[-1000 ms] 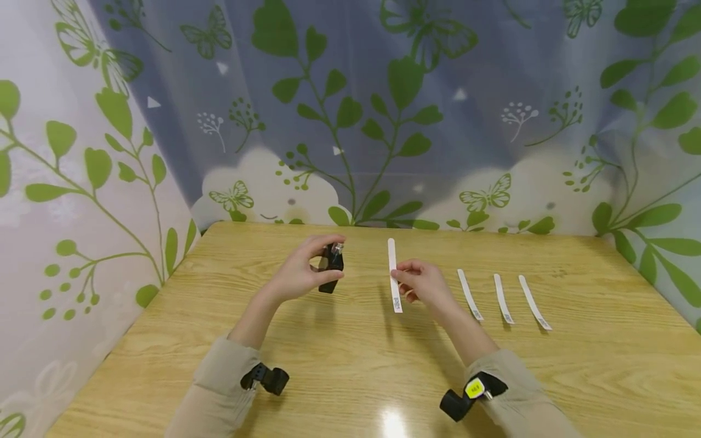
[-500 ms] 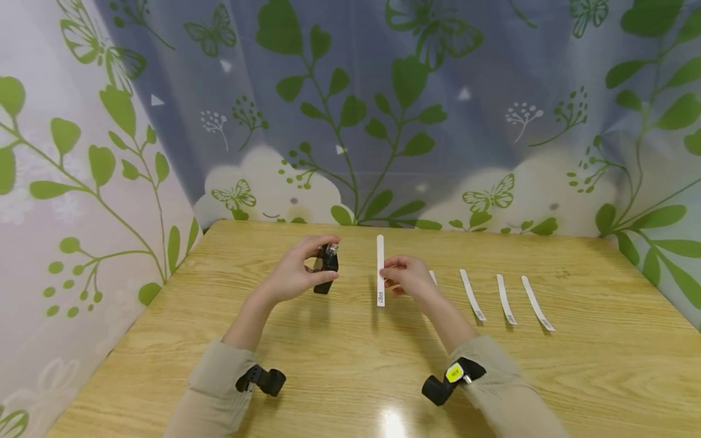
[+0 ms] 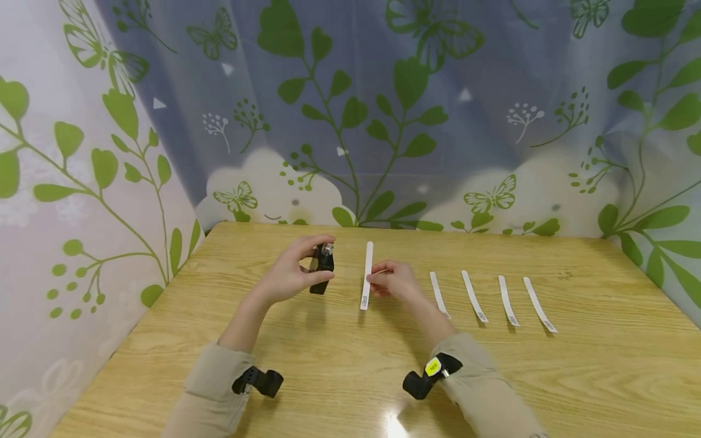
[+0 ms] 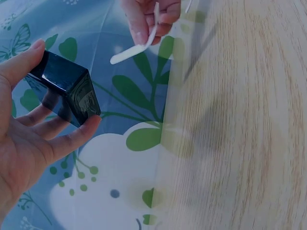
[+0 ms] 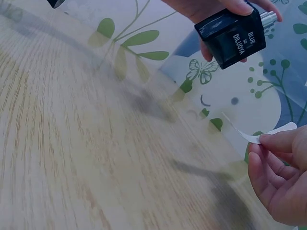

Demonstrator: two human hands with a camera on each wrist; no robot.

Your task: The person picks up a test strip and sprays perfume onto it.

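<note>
My left hand (image 3: 287,271) holds a dark perfume bottle (image 3: 323,274) above the table, fingers and thumb around it. The bottle has a silver spray nozzle, and white lettering shows on its face in the right wrist view, where the label (image 5: 243,44) reads BLUE DE DILUOYA. One fingertip lies at the nozzle in the head view. To its right, my right hand (image 3: 397,281) pinches a white paper test strip (image 3: 367,267) between thumb and fingers near its middle. The strip stands lengthwise, bends in the left wrist view, and is apart from the bottle.
Several similar white strips lie on the wooden table (image 3: 328,377) to the right, including one (image 3: 439,295) near my right forearm and one (image 3: 539,304) farthest right. A patterned curtain (image 3: 361,121) hangs behind the table's back edge and along the left side.
My right hand has carried the strip leftward, closer to the bottle, uncovering another strip on the table. The left hand and bottle have stayed nearly in place.
</note>
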